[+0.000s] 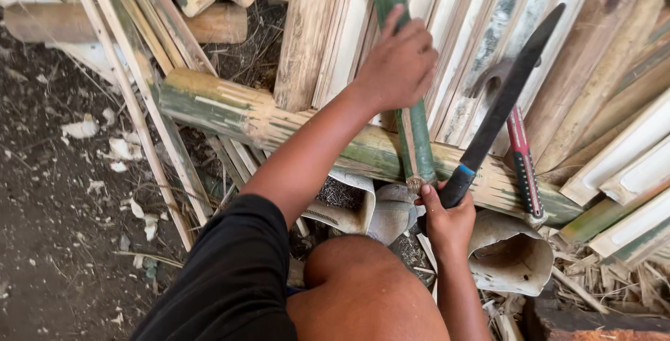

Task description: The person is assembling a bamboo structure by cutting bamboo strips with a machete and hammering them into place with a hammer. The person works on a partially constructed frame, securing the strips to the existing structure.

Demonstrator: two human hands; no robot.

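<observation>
Your left hand [396, 62] is wrapped tight around a green bamboo stick [412, 124], gripping it partway up its length, with the stick running from the top of the view down to its lower end near your knee. That stick crosses over a thick bamboo log [230, 107] lying sideways on the ground, and the log makes a handy landmark for everything else.

Just below the log, your right hand [450, 219] is closed around the blue-banded handle of a long dark blade [509, 90], which angles up and away over the log (the tip ends against the split bamboo slats [474, 27] behind it). Right beside the blade, a red-and-black handled hammer [520, 152] rests across the log. Below the log sit curled dry bamboo sheaths [509, 254], and left of it is bare dirt ground [56, 208] with pale chips.
</observation>
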